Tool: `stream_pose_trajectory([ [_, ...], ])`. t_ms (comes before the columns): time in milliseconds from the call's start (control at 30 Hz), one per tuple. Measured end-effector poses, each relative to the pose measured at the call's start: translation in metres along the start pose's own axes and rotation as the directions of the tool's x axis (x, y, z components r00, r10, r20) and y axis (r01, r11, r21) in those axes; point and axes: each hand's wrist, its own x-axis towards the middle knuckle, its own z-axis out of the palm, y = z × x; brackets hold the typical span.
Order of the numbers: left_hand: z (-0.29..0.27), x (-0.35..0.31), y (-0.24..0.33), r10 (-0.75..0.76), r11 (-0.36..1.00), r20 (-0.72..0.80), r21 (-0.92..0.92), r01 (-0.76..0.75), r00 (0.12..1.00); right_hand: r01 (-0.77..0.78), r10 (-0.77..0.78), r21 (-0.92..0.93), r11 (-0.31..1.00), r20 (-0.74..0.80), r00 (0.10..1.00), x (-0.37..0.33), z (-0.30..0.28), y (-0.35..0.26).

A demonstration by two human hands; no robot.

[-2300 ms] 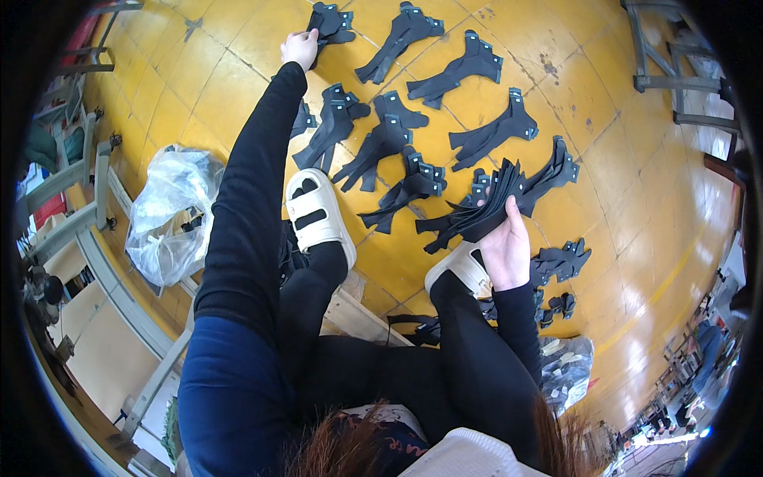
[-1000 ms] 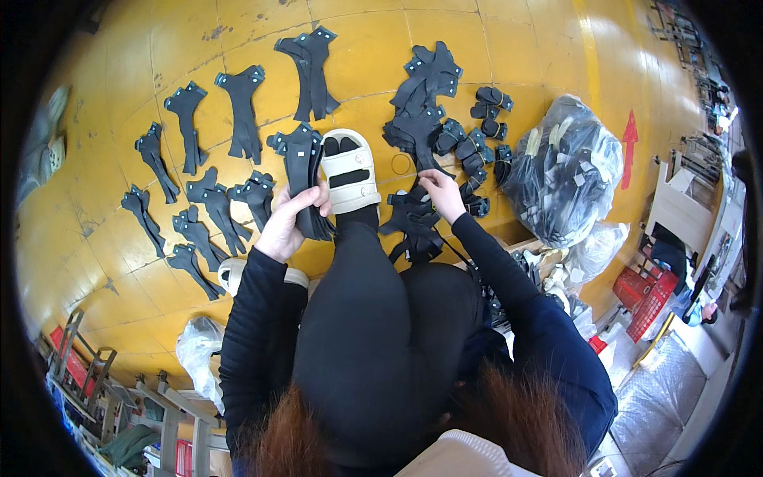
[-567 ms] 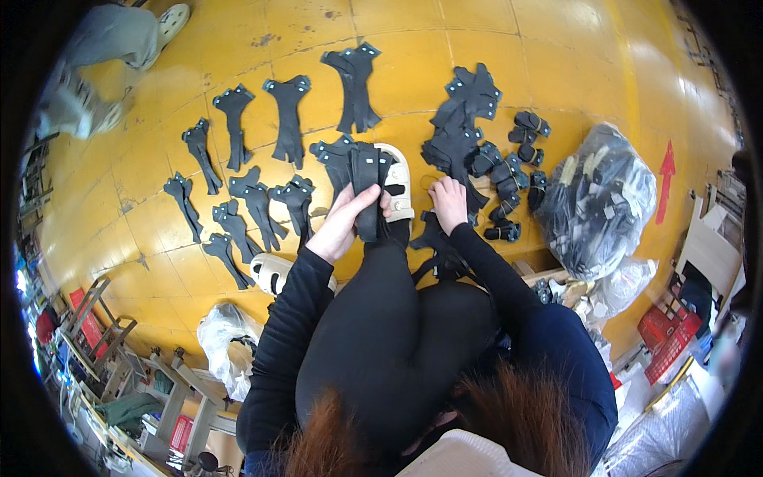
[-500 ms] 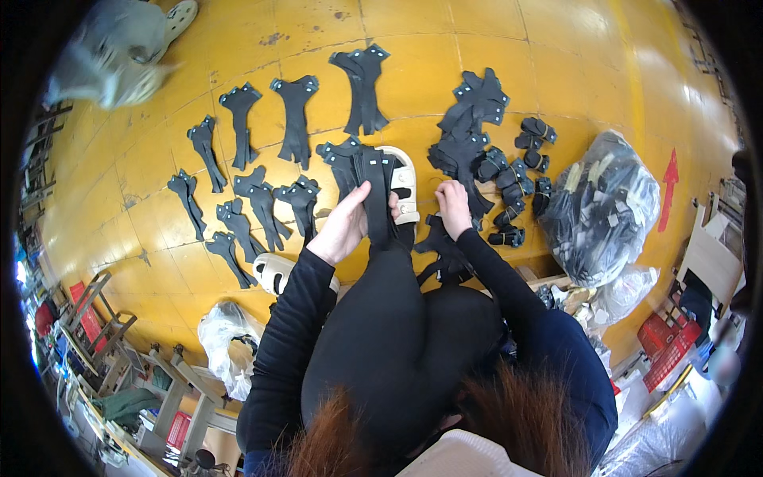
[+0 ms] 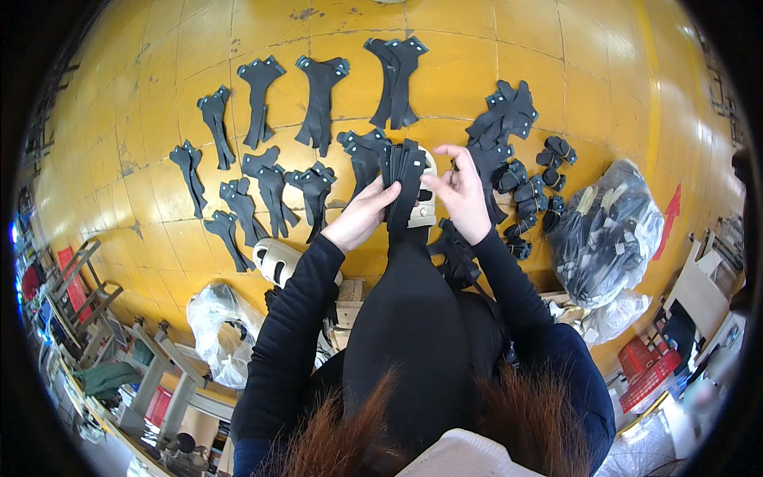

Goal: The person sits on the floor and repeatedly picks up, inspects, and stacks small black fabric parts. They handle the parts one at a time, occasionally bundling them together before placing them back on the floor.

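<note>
My left hand [image 5: 364, 215] is wrapped round a stack of flat black fabric strips [image 5: 407, 176] with small white labels near the top. The stack stands upright over my thigh, by a cream sandal [image 5: 423, 213]. Just right of it is my right hand [image 5: 464, 199], with thumb and forefinger apart and nothing visible between them. Below that hand lies a dark fabric bundle [image 5: 455, 253]. Beyond the held stack, several fanned black strip piles [image 5: 323, 99] lie in rows on the yellow floor, with overlapping piles [image 5: 509, 115] at the right.
Several rolled black bundles [image 5: 526, 199] lie to the right, beside a large clear plastic bag [image 5: 610, 234] full of dark pieces. A white plastic bag [image 5: 222, 330] sits at the lower left near wooden frames [image 5: 179, 381]. My other cream sandal [image 5: 278, 261] is at the left.
My right hand has moved from beside the right-hand piles toward the held stack, its fingers now spread. The view has shifted, and the blurred shape at the far left is out of sight.
</note>
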Motion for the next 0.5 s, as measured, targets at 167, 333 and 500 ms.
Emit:
stream_pose_trajectory([
  [167,-0.002,0.005,-0.002,0.099,0.995,-0.026,-0.021,-0.1,0.995,0.004,-0.004,0.003,1.0,0.04,0.999,0.003,0.018,0.029],
  [333,0.001,0.01,-0.01,0.181,0.983,-0.131,0.023,-0.179,0.975,-0.108,0.108,0.0,0.994,0.027,0.994,0.004,0.015,0.008],
  [500,0.0,0.014,-0.015,0.255,0.963,-0.147,0.132,-0.237,0.956,-0.071,0.078,-0.103,0.992,0.068,0.995,0.006,0.011,0.019],
])
